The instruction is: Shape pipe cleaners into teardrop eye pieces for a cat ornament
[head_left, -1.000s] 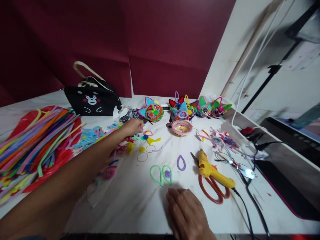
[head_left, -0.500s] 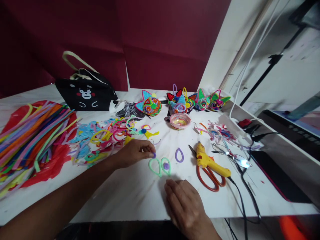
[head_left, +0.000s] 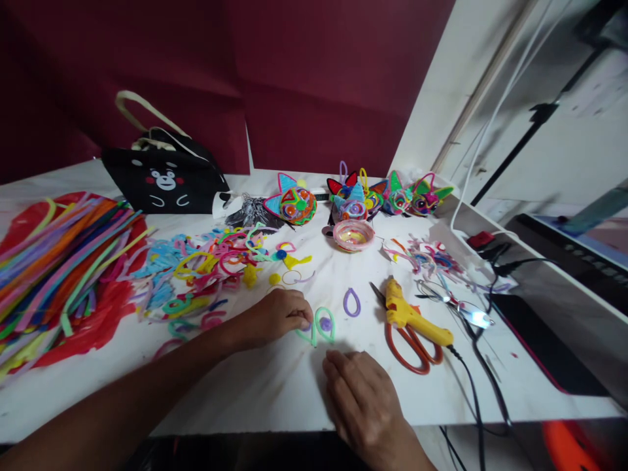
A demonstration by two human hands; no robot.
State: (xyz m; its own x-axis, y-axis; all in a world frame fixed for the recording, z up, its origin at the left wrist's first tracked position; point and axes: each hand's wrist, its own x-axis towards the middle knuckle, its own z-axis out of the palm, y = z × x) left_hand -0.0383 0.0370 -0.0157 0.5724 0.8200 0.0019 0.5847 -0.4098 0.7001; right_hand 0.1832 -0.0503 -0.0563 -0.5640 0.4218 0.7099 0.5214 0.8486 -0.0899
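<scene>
My left hand (head_left: 278, 316) rests on the white table (head_left: 265, 386), fingers pinched on a small purple piece at the left loop of a mint-green double loop (head_left: 324, 324). The loop's right side holds a small purple disc. My right hand (head_left: 360, 396) lies flat on the table just below the loop, fingers together, holding nothing. A purple teardrop loop (head_left: 352, 302) lies a little to the right.
A yellow glue gun (head_left: 415, 317) lies across red-handled scissors (head_left: 415, 350) at right, with cables and glasses (head_left: 461, 311) beyond. Coloured strips (head_left: 59, 261) and curled pieces (head_left: 206, 268) fill the left. A black bear bag (head_left: 161, 183), a small bowl (head_left: 353, 234) and colourful cat faces (head_left: 363, 199) stand at the back.
My left hand drew back from the far pile of curled pieces and came down onto the green loop's left side. My right hand stayed flat on the table.
</scene>
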